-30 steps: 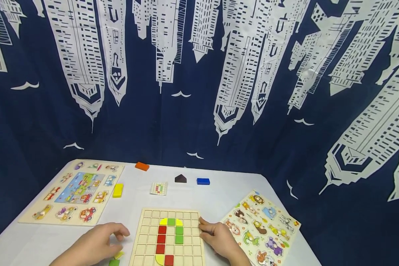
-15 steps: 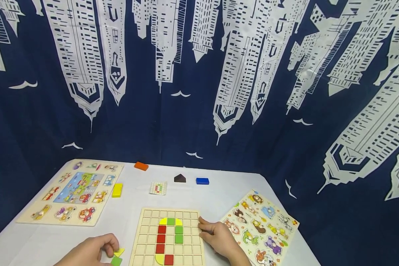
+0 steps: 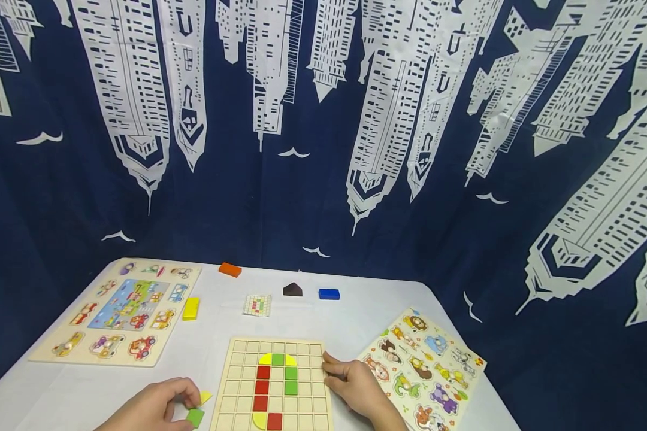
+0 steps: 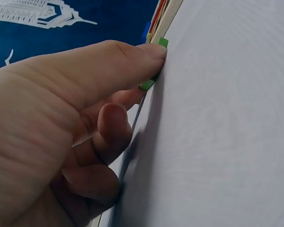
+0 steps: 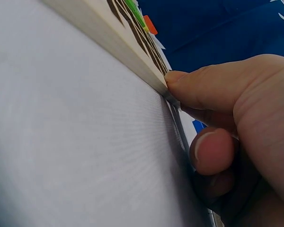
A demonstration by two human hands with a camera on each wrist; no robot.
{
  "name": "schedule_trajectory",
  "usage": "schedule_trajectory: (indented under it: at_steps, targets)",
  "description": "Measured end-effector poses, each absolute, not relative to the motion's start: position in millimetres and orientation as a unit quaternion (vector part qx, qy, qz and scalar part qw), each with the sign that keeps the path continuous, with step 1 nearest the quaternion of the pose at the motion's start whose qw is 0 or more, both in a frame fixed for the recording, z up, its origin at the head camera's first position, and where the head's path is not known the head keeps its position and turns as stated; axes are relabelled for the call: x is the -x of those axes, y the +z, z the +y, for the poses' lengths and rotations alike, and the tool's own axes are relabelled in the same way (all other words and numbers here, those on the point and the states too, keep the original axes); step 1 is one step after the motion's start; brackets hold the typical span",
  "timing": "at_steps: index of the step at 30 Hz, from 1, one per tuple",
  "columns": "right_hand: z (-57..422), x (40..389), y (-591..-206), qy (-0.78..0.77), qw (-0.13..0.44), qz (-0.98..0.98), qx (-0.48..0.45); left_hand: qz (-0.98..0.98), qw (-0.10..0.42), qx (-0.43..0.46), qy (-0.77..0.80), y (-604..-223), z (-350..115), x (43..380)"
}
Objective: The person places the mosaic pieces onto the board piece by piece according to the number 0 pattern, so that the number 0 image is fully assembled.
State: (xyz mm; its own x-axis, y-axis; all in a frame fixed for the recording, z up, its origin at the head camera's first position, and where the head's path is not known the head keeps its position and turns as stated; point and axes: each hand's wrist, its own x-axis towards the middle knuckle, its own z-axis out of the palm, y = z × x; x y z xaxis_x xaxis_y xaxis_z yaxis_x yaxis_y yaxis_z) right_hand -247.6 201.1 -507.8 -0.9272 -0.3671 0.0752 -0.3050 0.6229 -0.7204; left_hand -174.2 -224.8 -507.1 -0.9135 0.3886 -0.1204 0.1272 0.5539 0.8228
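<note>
My left hand (image 3: 156,406) pinches a green square tile (image 3: 194,418) between thumb and forefinger, low over the white tabletop. The same tile (image 4: 163,42) shows at the thumb tip in the left wrist view. Just beyond it a yellow rounded piece (image 3: 206,397) peeks out beside the forefinger. To the right lies a wooden grid board (image 3: 232,386) bearing red, green and yellow pieces, its near end cut off by the frame. My right hand (image 3: 358,386) rests its thumb and forefinger against the board's right edge; in the right wrist view the thumb presses the board's side (image 5: 132,59).
A small pattern card (image 3: 257,305) lies behind the board. Around it are a yellow block (image 3: 191,309), an orange block (image 3: 230,269), a dark triangular block (image 3: 293,290) and a blue block (image 3: 329,294). Picture puzzles sit left (image 3: 164,344) and right (image 3: 404,335).
My left hand has come down to the green tile, gripped it and moved right toward the board. The yellow piece has shifted right too. My right hand stays at the board's edge.
</note>
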Motion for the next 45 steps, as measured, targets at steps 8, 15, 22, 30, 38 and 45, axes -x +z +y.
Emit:
schedule_trajectory:
  at_steps: [8,15,22,30,38,45]
  targets:
    - [201,248,-509,-0.389,0.042,0.901,0.189,0.869,0.121,-0.159,0.453,-496,-205,172]
    - [200,248,-507,-0.383,0.039,0.903,0.191,0.855,0.113,-0.211,0.460,-484,-155,176]
    - [199,251,-505,-0.385,0.037,0.902,0.193,0.875,0.030,-0.252,0.413,-482,-89,187]
    - [203,246,-506,-0.389,0.043,0.901,0.187,0.908,0.007,-0.232,0.348,-489,-56,194]
    - [203,245,-506,-0.387,0.043,0.903,0.183,0.920,-0.011,-0.234,0.315,-496,-49,197]
    - [202,246,-508,-0.389,0.039,0.901,0.187,0.913,-0.035,-0.247,0.324,-496,-55,200]
